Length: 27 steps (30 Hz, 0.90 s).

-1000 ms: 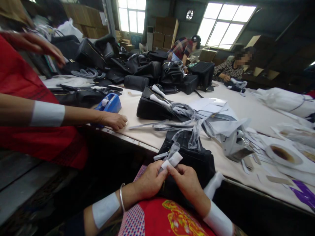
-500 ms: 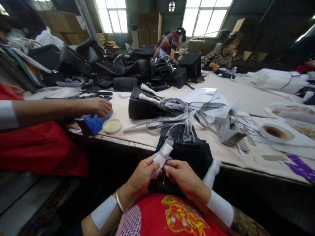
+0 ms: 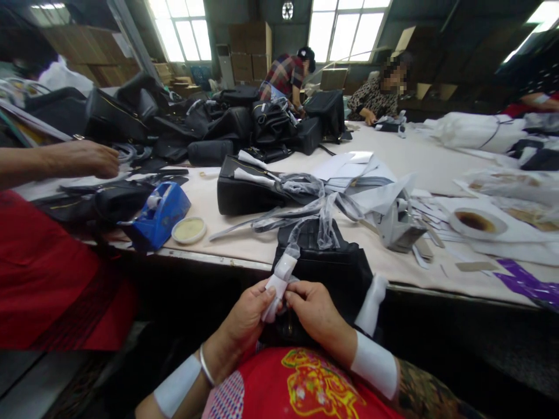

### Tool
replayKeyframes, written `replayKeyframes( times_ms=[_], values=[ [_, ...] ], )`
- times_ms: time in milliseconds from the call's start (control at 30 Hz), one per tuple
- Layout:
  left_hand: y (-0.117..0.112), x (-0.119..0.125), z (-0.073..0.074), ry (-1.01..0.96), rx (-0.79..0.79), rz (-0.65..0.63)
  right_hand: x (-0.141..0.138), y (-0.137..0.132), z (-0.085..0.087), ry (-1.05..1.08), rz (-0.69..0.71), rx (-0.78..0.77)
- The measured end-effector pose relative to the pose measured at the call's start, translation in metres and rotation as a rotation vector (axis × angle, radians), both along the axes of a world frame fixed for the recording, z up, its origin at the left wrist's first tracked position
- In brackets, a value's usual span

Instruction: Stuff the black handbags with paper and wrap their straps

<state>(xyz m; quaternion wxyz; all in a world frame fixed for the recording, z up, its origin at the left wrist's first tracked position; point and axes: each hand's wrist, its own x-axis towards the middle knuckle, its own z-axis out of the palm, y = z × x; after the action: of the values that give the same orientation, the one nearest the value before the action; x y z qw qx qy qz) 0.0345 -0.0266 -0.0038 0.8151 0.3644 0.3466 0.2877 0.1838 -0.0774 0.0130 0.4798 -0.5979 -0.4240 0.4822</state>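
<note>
A black bag (image 3: 325,270) leans against the table edge in front of me, its upper part on the tabletop. A strap in clear plastic (image 3: 293,241) runs down from it, with white paper wrapping (image 3: 276,288) around its lower part. My left hand (image 3: 244,314) is closed on this wrapped strap, thumb on top. Close beside it, my right hand (image 3: 318,308) pinches at the strap's right side; its fingertips are partly hidden. A second white-wrapped piece (image 3: 371,305) sticks out at the bag's right. Clear-wrapped straps (image 3: 327,203) lie tangled above the bag.
Left on the table are a blue tape dispenser (image 3: 163,221) and a shallow round dish (image 3: 189,230). A co-worker's hand (image 3: 94,158) hovers behind them. Another black bag (image 3: 244,195) lies ahead. A grey tape dispenser (image 3: 402,230) and a tape roll (image 3: 478,222) are right.
The co-worker's hand has left the blue tape dispenser and moved left. Between my hands, the white wrapping now lies straighter along the strap. The view has shifted slightly right.
</note>
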Motion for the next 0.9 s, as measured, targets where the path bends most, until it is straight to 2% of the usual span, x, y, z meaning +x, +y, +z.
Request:
replayKeyframes(
  times_ms=[233,467,600,767,900],
  values=[
    [-0.003,0.002,0.000,0.045,0.010,-0.030,-0.003,0.004,-0.007,-0.001,-0.020,-0.054],
    [-0.001,0.002,-0.005,0.098,0.021,-0.027,0.002,0.005,0.006,-0.262,0.003,-0.055],
    [-0.002,0.001,-0.004,0.132,0.074,-0.039,0.002,0.006,0.006,-0.332,0.002,-0.069],
    [-0.005,0.002,0.001,0.177,0.202,-0.090,0.002,0.012,-0.004,-0.315,-0.026,-0.116],
    [-0.009,0.004,0.003,0.206,0.279,-0.109,0.003,0.008,-0.009,-0.162,-0.057,-0.122]
  ],
)
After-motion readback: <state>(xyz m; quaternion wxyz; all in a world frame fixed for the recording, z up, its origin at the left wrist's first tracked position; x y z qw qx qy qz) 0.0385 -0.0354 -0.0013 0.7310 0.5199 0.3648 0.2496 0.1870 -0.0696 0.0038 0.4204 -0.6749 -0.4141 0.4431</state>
